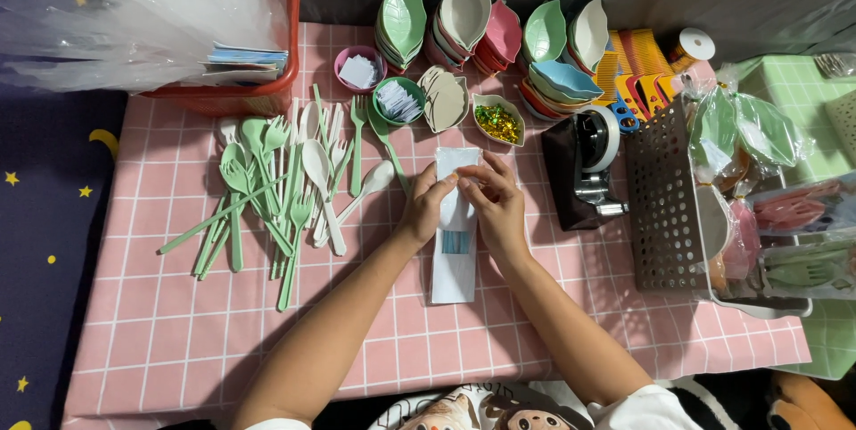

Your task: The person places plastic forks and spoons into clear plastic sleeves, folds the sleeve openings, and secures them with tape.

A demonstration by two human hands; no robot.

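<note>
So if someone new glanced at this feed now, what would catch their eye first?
Probably the two hands at the centre: left hand and right hand pinch the top of a clear packet on the pink checked table. Next, the heap of green and white cutlery to their left, and the stacked leaf-shaped dishes along the far edge.

Single head view, steeply down, near the pink table.
</note>
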